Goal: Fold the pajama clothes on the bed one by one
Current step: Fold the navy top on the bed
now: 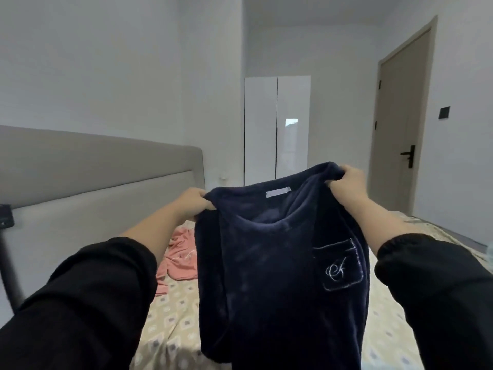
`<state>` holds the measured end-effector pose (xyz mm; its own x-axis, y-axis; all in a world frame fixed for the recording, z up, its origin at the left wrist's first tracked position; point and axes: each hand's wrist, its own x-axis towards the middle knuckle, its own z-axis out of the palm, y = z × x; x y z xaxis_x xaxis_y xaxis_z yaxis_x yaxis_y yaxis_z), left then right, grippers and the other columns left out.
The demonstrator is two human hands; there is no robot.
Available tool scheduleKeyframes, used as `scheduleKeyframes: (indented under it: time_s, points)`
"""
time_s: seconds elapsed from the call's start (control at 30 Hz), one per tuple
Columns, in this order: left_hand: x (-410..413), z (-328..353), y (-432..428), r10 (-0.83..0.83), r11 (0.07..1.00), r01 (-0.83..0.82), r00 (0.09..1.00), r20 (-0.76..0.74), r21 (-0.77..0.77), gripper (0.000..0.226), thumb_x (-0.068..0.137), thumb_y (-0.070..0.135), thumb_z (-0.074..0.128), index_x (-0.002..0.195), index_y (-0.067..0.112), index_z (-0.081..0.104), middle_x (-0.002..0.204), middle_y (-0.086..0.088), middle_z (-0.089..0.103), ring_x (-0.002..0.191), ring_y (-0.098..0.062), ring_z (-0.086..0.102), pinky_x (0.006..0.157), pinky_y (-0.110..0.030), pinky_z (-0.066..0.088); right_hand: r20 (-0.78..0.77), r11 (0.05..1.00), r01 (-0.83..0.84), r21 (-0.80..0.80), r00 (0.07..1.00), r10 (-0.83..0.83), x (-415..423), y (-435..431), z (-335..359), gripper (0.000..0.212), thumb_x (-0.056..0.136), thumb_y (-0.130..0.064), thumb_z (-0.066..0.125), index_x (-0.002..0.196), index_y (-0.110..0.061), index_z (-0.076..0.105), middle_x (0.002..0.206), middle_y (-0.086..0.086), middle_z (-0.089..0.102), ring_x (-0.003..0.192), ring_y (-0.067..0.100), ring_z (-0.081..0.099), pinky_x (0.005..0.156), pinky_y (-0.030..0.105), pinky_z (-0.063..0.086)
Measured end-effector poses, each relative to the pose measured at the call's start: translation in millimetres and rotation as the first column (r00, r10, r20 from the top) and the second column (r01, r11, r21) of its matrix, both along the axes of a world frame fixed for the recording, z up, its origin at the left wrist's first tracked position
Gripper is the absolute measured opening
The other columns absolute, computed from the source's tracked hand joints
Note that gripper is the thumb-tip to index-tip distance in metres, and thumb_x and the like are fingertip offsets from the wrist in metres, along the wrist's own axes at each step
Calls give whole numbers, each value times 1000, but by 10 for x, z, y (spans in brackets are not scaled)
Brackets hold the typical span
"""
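Note:
A dark navy fleece pajama top [269, 263] hangs in the air above the bed, its front facing me, with a chest pocket bearing a pale embroidered monogram. My left hand [193, 202] grips its left shoulder. My right hand [346, 180] grips the right shoulder, a little higher. The lower part of the top runs out of the frame at the bottom. A pink pajama garment [178, 259] lies crumpled on the bed behind the navy top, partly hidden by it.
The bed [170, 321] has a beige patterned sheet and a grey padded headboard [93, 188] at the left. A white wardrobe [277, 129] stands against the far wall. A closed beige door [400, 124] is at the right. A dark stand [8, 249] stands at the left edge.

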<state>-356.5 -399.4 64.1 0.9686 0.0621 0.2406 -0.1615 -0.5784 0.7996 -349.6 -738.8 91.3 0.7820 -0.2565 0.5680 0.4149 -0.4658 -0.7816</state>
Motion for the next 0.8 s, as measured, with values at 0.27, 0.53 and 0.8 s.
scheduleKeyframes:
  time_s: [0.27,0.53,0.8]
  points:
    - [893,-439,50,223,956,-248,961,163,155,37,87,15,62,54,12,46,58,-2,47,58,-20,45,52,-28,31,-292,933,65,-355,940,-177,595,11,-317,24,87,-31,67,90,-8,65,86,11,63,76,26,56,69,31,42]
    - [1884,-852,99,181,983,-177,978,-103,53,15,89,15,58,75,10,57,74,-9,56,63,-23,53,55,-27,43,-588,985,169,42,801,-112,1588,103,-867,15,95,-9,48,107,-6,57,71,13,54,52,19,50,42,24,39]
    - [3000,-619,-344,224,886,-143,965,136,-442,31,96,10,49,127,9,54,127,-13,58,115,-27,57,98,-41,49,-119,984,164,-66,978,-171,2543,203,-815,37,93,-4,48,130,-3,51,122,16,59,116,32,54,88,32,43]
